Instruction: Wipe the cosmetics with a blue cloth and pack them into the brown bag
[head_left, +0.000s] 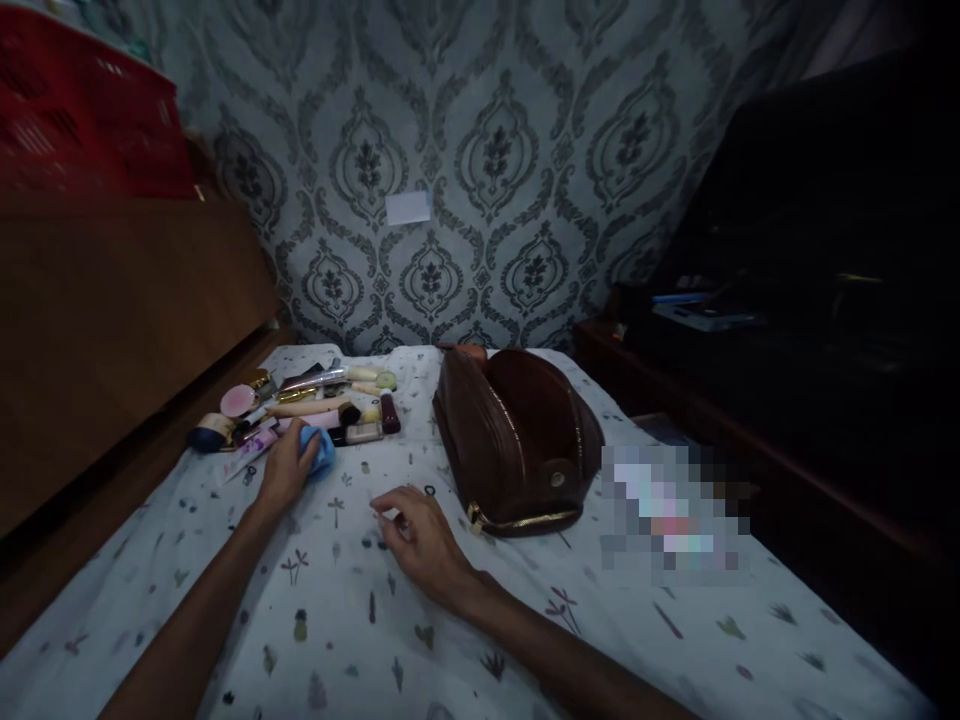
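My left hand [289,467] is closed on a blue cloth [319,452], at the near edge of a pile of cosmetics on the left. My right hand [424,540] hovers over the sheet with its fingers curved and apart, holding nothing. Just beyond it stands a brown toiletry bag [480,455], unzipped, its mouth gaping. Among the cosmetics are a pink round compact [238,401], a makeup brush [349,413], a dark red tube [389,412] and a pale tube with purple print [250,452]. Several smaller items overlap, and I cannot make them all out.
A white patterned sheet [337,620] covers the surface. A blurred-out patch [671,515] lies right of the bag. Wooden furniture [127,330] with a red basket [90,110] on top borders the left; a dark piece of furniture [810,250] borders the right. Behind is a papered wall [495,150].
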